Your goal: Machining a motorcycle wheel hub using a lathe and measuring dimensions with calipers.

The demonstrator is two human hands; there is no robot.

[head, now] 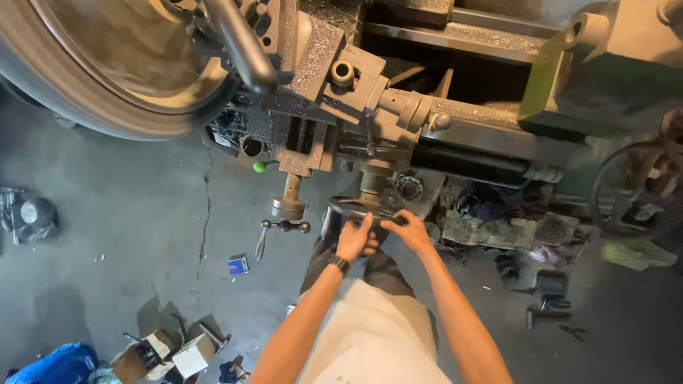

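Note:
I look straight down at a big grey lathe. Both hands grip the dark carriage handwheel point(351, 207) on the machine's front. My left hand point(355, 239), with a black band on its wrist, holds the wheel's near rim. My right hand point(408, 229) is closed over the rim just to the right. Above the wheel sit the carriage and tool post point(342, 75), dusted with metal chips. A large round workpiece in the chuck point(121, 64) fills the upper left.
A small crank handle point(288, 206) and a ball-ended lever point(283, 227) hang left of the handwheel. The green tailstock point(605, 78) is at upper right. Rags, scrap and tools point(548, 291) litter the cracked concrete floor; small boxes point(171, 352) lie at lower left.

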